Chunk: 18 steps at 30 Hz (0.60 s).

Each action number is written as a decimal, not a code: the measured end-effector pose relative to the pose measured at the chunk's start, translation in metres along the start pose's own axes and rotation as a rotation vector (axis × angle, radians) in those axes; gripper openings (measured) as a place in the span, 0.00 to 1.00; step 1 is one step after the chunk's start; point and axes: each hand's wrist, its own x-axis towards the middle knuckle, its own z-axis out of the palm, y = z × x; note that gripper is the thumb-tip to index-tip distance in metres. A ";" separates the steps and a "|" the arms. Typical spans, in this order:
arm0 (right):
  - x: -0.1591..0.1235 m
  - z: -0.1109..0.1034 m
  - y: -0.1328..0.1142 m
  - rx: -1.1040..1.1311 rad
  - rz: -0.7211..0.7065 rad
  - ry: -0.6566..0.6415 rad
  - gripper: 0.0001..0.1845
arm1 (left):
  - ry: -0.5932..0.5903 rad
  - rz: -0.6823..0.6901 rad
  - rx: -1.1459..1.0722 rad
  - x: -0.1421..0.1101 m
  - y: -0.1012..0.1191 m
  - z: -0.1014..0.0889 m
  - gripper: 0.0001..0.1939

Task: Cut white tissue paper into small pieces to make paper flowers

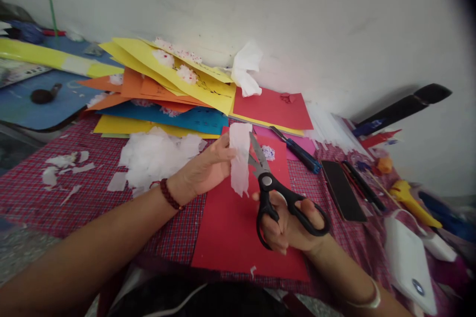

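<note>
Pinching a white paper strip (pixel 240 158) at its left edge, the left hand (pixel 217 163) holds it over the far part of the large red sheet (pixel 238 237). The right hand (pixel 286 228) grips black-handled scissors (pixel 266 181) over the same sheet, fingers through the loops; the blades are parted at the strip's right edge, though whether they touch it I cannot tell. The strip looks thin, soft and very light, likely to bend or tear, so a gentle pinch close to the blades should steady it best. The scissors look stiff and heavier, best held by the loops. Left of the red sheet lie a pile of white paper (pixel 152 158) and, farther left, scraps (pixel 59 161) on the bench (pixel 186 228). Right of the red sheet lies a dark phone (pixel 342 190).
</note>
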 end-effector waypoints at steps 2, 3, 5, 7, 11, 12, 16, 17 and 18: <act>0.000 0.000 0.000 0.000 0.008 0.013 0.32 | 0.013 0.017 -0.053 0.002 0.003 -0.002 0.19; 0.000 -0.001 0.000 -0.006 0.012 0.024 0.33 | 0.028 0.009 -0.072 0.003 0.004 -0.003 0.20; -0.001 -0.001 -0.001 -0.024 0.019 0.043 0.35 | 0.053 -0.017 -0.103 0.003 0.005 -0.004 0.23; -0.001 -0.002 -0.001 -0.040 0.026 0.063 0.38 | 0.058 -0.044 -0.122 0.003 0.006 -0.004 0.26; 0.000 -0.004 0.001 -0.040 0.019 0.057 0.37 | 0.054 -0.110 -0.074 0.003 0.007 0.000 0.31; 0.000 -0.004 0.002 -0.036 0.014 0.039 0.36 | 0.059 -0.126 -0.044 0.003 0.007 0.001 0.32; -0.002 -0.005 0.005 -0.035 0.034 0.001 0.34 | 0.081 -0.154 0.069 0.004 0.006 0.001 0.36; -0.003 -0.005 0.005 -0.039 0.050 0.000 0.35 | 0.079 -0.169 0.079 0.004 0.006 0.001 0.37; -0.003 -0.004 0.005 -0.041 0.069 0.001 0.35 | 0.077 -0.190 0.081 0.004 0.005 0.001 0.38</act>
